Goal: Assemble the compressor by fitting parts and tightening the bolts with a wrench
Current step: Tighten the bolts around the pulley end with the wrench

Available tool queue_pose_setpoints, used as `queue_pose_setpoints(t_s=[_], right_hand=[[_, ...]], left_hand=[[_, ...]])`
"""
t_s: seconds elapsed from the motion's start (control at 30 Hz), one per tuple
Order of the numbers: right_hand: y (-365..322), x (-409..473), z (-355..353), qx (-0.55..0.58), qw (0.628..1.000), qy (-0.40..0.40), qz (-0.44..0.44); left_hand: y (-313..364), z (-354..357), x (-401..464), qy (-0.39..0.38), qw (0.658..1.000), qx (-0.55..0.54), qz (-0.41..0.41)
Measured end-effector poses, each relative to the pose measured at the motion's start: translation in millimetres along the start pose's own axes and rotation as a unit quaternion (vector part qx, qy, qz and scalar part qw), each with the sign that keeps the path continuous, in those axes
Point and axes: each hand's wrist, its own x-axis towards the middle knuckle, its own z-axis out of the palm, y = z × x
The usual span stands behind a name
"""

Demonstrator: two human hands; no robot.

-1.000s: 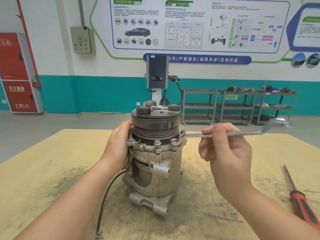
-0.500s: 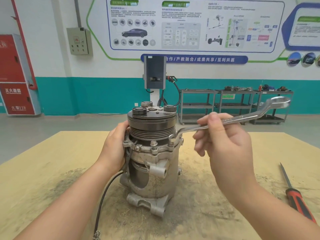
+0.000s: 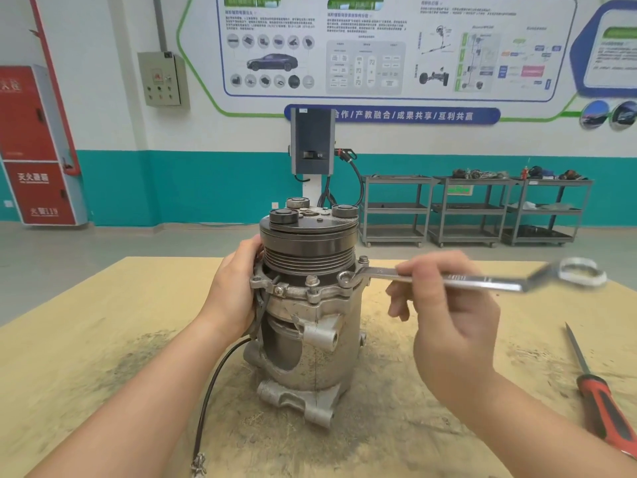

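A grey metal compressor [image 3: 303, 339] stands upright on the table, its grooved pulley and clutch plate on top. Several bolts [image 3: 312, 281] stick up from its flange. My left hand [image 3: 234, 294] grips the flange and pulley on the left side. My right hand [image 3: 444, 305] holds the middle of a silver ring wrench [image 3: 482, 281], which lies nearly level. The wrench's left ring sits at a bolt on the right front of the flange; its other ring points right, blurred.
A red-handled screwdriver [image 3: 599, 398] lies on the wooden table [image 3: 86, 357] at the right. A black cable [image 3: 213, 381] trails from the compressor toward the near edge. Metal shelf carts [image 3: 475, 208] stand by the far wall.
The wrench's far end, raised half a second ago, has dropped back to nearly level, with its left ring staying at the flange bolt. My left hand has kept its grip.
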Motion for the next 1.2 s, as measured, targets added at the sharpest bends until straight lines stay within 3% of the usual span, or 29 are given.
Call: queue_pose_setpoints(t_s=[0.07,0.23,0.33,0.43,0.5,0.57,0.63,0.73,0.83,0.97,1.1,1.2], right_hand=[[2.2,-7.1,2.7,-0.021,0.998,-0.018,-0.055],[-2.2,-7.5,8.2,-0.042,0.998,0.035,0.002],[-8.6,-1.8,5.7,-0.098,0.991,-0.038,-0.082],[-14.7,2.6,5.4,-0.208,0.958,-0.114,-0.160],[-20.7,6.7,7.2,-0.140,0.986,-0.060,-0.063],[-24.3,13.4,6.3,-0.009,0.994,0.015,0.108],[-23.0,21.5,1.5,0.092,0.959,0.079,0.257],[-16.8,31.7,-1.7,0.184,0.899,0.110,0.382],[-10.6,36.8,-5.6,0.237,0.861,0.078,0.443],[-6.4,44.3,-14.7,0.252,0.838,0.061,0.481],[-4.6,41.7,-14.6,0.251,0.845,0.078,0.465],[-5.1,37.9,-11.9,0.219,0.875,0.058,0.427]], left_hand=[[-1.7,-1.2,0.9,0.003,1.000,0.003,-0.001],[-5.6,-3.2,3.5,0.010,1.000,0.013,-0.010],[-6.0,-3.1,3.6,0.018,1.000,0.014,-0.009],[-7.4,-4.1,4.5,0.018,1.000,0.013,-0.008],[-8.7,-5.3,5.7,0.018,1.000,0.015,-0.011],[-9.7,-6.1,6.5,0.019,1.000,0.013,-0.014],[-9.4,-5.8,6.5,0.021,1.000,0.014,-0.013],[-8.1,-5.0,5.7,0.021,1.000,0.017,-0.009],[-7.2,-4.6,5.3,0.018,1.000,0.016,-0.015],[-7.8,-5.0,5.4,0.020,0.999,0.025,-0.010],[-9.8,-5.5,7.2,0.009,1.000,0.015,-0.016],[-10.8,-6.1,7.6,0.007,1.000,0.014,-0.017]])
